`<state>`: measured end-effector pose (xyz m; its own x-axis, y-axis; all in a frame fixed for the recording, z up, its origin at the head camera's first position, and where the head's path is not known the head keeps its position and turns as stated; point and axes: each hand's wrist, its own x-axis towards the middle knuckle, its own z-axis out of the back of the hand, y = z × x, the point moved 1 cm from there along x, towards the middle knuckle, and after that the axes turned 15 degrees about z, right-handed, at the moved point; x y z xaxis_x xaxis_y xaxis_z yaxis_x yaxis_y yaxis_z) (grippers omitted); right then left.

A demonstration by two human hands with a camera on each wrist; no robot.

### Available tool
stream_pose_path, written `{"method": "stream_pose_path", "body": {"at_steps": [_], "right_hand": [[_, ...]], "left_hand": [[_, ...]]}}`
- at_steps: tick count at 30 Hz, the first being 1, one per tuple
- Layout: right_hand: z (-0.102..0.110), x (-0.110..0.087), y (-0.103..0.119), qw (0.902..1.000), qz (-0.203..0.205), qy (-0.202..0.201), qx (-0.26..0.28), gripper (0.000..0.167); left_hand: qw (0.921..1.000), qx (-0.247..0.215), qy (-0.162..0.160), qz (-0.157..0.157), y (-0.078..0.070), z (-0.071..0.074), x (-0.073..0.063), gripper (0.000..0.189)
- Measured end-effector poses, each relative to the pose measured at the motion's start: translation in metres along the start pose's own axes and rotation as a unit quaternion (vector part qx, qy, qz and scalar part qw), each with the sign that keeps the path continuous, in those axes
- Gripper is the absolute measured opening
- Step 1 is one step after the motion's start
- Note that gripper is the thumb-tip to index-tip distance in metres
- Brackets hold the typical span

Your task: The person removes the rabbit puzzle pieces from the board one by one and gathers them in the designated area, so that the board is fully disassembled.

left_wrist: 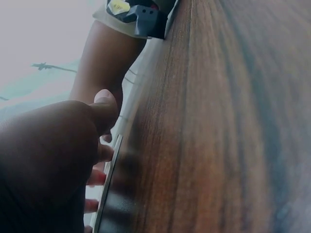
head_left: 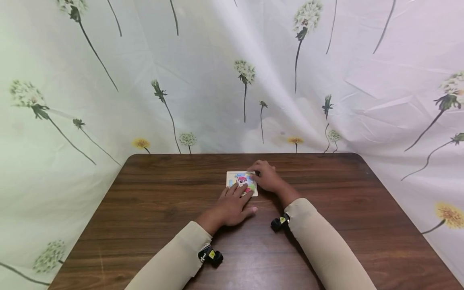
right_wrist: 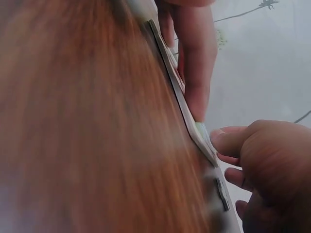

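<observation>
A small jigsaw puzzle [head_left: 232, 177] with a cartoon animal in pink and white and a pale border lies flat on the table. My left hand [head_left: 233, 207] rests on its lower part, fingers stretched out and spread, thumb pointing right off the board. At the upper right corner, my right hand [head_left: 266, 176] has bent fingers, with thumb and forefinger right at the picture. In the right wrist view, the right thumb [right_wrist: 226, 141] is close over the thin board [right_wrist: 180, 97]; I cannot tell whether a piece is pinched there. Part of the picture is hidden under both hands.
The brown wooden table [head_left: 152, 225] has rounded far corners. Behind it hangs a pale cloth [head_left: 206, 80] printed with dandelions, close to the far edge. Black wrist cameras [head_left: 211, 256] sit at both beige sleeves [head_left: 322, 241].
</observation>
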<state>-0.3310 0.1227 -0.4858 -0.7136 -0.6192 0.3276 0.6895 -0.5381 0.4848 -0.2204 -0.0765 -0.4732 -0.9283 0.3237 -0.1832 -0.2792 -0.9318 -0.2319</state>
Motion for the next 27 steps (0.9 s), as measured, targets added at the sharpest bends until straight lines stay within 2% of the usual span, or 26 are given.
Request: {"method": "stream_pose_path", "body": {"at_steps": [8,17,27], "right_hand": [[-0.005,0.012,0.005,0.9995,0.004,0.030,-0.005,0.025],[-0.008,0.024,0.004,0.9963,0.041,0.065,-0.038,0.027],[-0.006,0.035,0.008,0.9916,0.044,0.112,-0.048,0.023]], "left_hand": [[0.9998,-0.009,0.015,0.000,0.000,-0.003,0.003,0.072],[1.0000,-0.003,0.001,-0.009,-0.002,0.002,-0.002,0.071],[1.0000,-0.001,-0.003,-0.007,0.000,0.000,-0.002,0.072]]}}
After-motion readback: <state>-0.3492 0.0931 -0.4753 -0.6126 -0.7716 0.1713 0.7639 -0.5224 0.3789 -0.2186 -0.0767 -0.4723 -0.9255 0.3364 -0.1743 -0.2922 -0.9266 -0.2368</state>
